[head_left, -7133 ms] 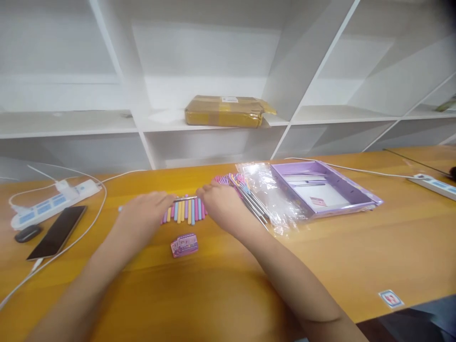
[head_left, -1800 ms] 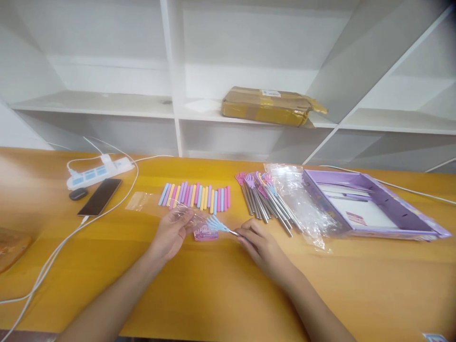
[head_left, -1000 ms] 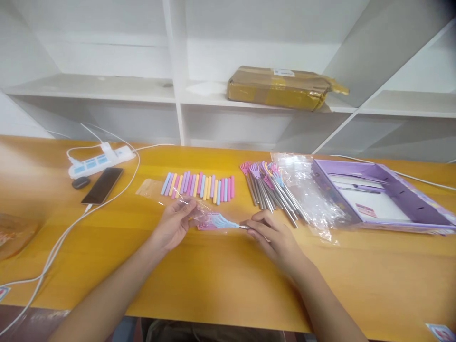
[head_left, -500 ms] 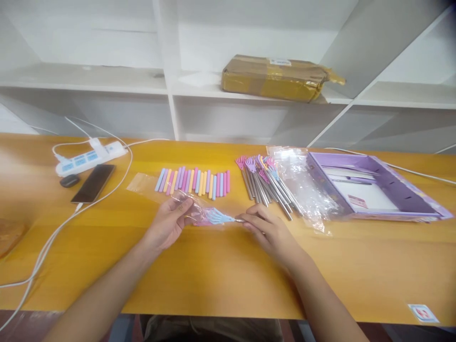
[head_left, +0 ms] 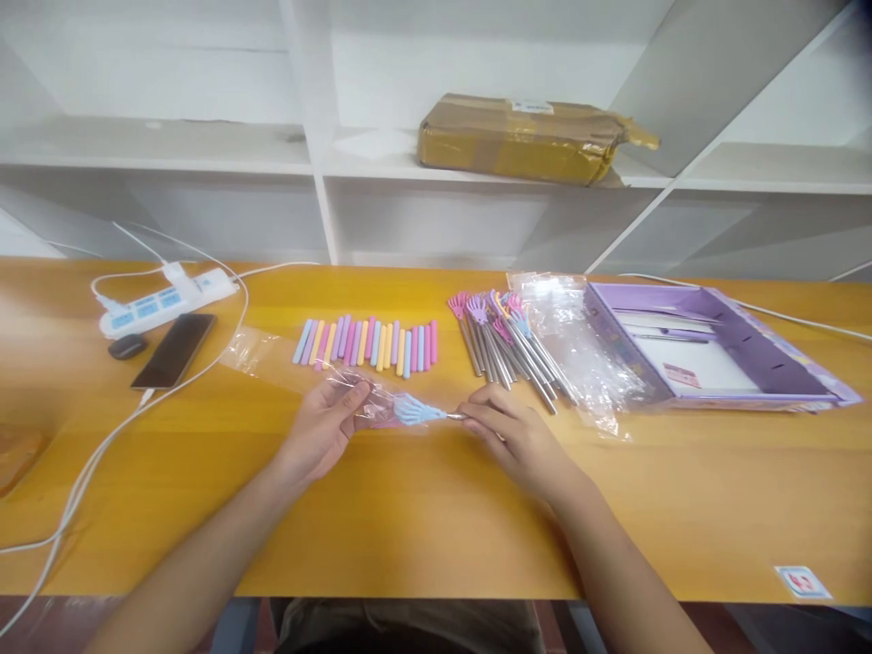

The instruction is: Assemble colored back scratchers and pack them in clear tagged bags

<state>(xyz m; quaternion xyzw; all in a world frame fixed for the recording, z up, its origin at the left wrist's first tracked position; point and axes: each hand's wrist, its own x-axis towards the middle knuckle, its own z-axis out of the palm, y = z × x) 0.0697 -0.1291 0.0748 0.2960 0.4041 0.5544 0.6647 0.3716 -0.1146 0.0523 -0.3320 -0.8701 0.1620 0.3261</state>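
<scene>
My left hand (head_left: pixel 333 413) is closed on a clear plastic bag (head_left: pixel 255 354), whose far end stretches left over the table. My right hand (head_left: pixel 508 431) pinches the metal rod of a back scratcher with a light blue hand-shaped head (head_left: pixel 415 411). That head points left, at the bag's near end; whether it lies inside the film I cannot tell. Something pink shows beneath it, partly hidden. Behind my left hand lies a row of pastel sticks (head_left: pixel 368 345) in pink, purple, yellow and blue. Beyond my right hand is a pile of back scratchers (head_left: pixel 508 341) with metal rods.
Crumpled clear plastic bags (head_left: pixel 586 354) lie between the pile and an open purple box (head_left: pixel 736 400) at right. To the left are a phone (head_left: pixel 173 350), a power strip (head_left: pixel 167 300) and white cables. A taped parcel (head_left: pixel 518 141) sits on the shelf behind.
The bag's loose end has shifted slightly left. Both hands keep their grip and nearly the same position; the view has moved a little.
</scene>
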